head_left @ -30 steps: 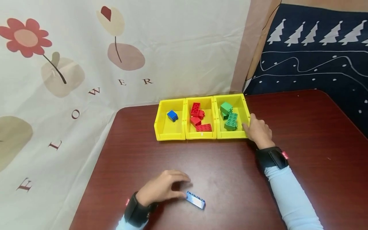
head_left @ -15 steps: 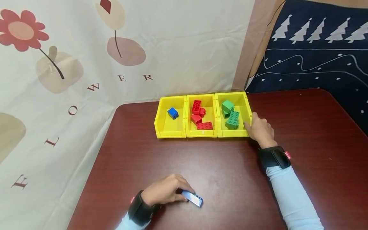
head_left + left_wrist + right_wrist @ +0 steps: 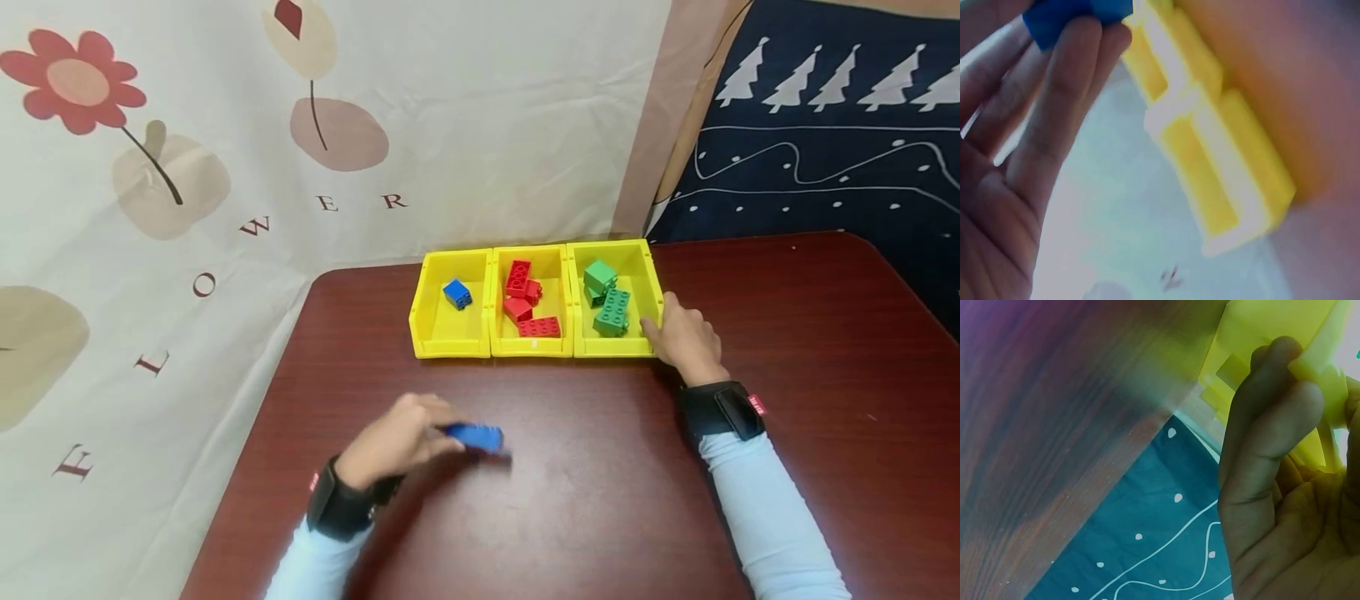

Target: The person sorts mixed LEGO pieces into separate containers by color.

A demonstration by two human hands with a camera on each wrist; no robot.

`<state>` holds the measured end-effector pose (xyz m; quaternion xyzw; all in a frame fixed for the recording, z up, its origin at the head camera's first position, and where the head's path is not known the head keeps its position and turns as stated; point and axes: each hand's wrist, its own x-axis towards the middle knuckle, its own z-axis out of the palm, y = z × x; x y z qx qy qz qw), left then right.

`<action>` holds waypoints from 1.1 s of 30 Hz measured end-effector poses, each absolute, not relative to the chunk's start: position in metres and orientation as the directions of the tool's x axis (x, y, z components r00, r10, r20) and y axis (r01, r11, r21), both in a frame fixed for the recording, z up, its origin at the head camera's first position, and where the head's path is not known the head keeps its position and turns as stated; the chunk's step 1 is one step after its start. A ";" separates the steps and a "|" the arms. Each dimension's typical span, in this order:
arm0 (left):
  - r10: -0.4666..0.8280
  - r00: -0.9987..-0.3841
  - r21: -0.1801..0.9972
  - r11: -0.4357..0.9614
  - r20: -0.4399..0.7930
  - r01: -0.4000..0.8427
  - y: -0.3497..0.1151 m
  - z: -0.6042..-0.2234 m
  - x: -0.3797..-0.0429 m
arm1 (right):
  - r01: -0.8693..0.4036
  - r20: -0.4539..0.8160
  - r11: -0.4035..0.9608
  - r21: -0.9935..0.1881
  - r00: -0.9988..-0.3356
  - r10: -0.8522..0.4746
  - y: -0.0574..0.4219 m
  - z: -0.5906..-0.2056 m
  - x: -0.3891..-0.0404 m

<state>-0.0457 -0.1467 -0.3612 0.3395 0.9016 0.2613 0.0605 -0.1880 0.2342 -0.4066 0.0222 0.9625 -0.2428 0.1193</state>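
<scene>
My left hand [image 3: 393,442] pinches a long blue building block [image 3: 480,437] between thumb and fingers, above the table in front of the bins. In the left wrist view the blue block [image 3: 1063,19] shows at the fingertips, cut off by the top edge. My right hand [image 3: 685,337] grips the right side wall of the right yellow bin [image 3: 615,348], thumb on the inner side. Green blocks [image 3: 612,313] lie in that bin. The middle yellow bin [image 3: 558,287] has several red blocks [image 3: 539,327], and the left yellow bin [image 3: 450,343] one small blue block [image 3: 457,294].
The three bins stand side by side near the back of the brown table [image 3: 570,500]. Behind them hangs a pale flower-printed cloth [image 3: 480,125]. A dark blue cloth [image 3: 817,150] with white trees hangs at the back right.
The left hand has closed on the long blue block, lifted it off the table and carried it toward the bins. The right hand has kept its grip on the right bin.
</scene>
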 end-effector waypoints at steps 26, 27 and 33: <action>0.082 -0.992 0.185 0.981 -0.099 0.063 -0.131 -0.339 -0.205 | 0.093 -0.236 0.870 -0.485 -0.971 -0.028 0.236 -0.407 -0.187; 0.076 -0.991 0.182 0.982 -0.109 0.055 -0.131 -0.342 -0.207 | 0.094 -0.237 0.869 -0.486 -0.971 -0.027 0.236 -0.407 -0.187; 0.036 -0.994 0.125 0.992 -0.107 0.022 -0.125 -0.360 -0.217 | 0.092 -0.224 0.867 -0.491 -0.974 -0.024 0.237 -0.408 -0.185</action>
